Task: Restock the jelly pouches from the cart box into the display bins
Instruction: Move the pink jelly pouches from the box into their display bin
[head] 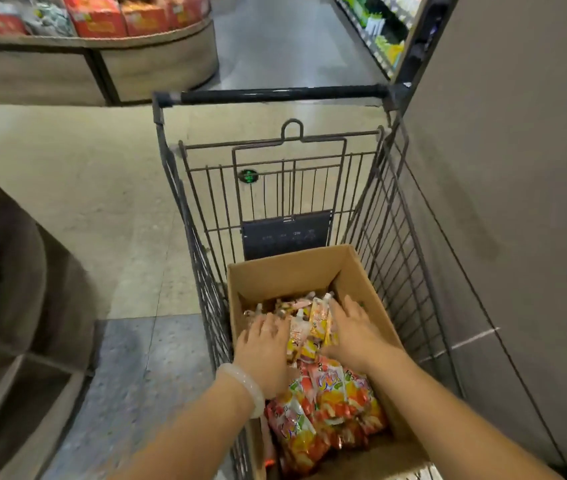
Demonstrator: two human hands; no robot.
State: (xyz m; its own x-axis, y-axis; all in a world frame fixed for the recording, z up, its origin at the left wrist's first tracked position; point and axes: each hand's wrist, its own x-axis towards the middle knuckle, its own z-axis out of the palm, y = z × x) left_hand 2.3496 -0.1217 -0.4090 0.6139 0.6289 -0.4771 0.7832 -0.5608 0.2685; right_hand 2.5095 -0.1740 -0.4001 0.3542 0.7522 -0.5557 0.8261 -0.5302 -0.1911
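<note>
A brown cardboard box [295, 271] stands in a dark wire shopping cart [275, 95]. It holds several colourful jelly pouches [330, 403] in orange, yellow and red. Both my hands reach into the box. My left hand [264, 348], with a pale bracelet on its wrist, lies on the left side of a bunch of pouches [309, 330]. My right hand [354, 330] lies on the bunch's right side. The fingers of both hands curve down around that bunch, which stands between the palms.
A curved display stand [157, 60] with red packs sits across the aisle at the upper left. Dark curved bins [15, 306] are at my left. A grey wall [500, 168] runs close along the cart's right side. Shelves [379, 39] line the far aisle.
</note>
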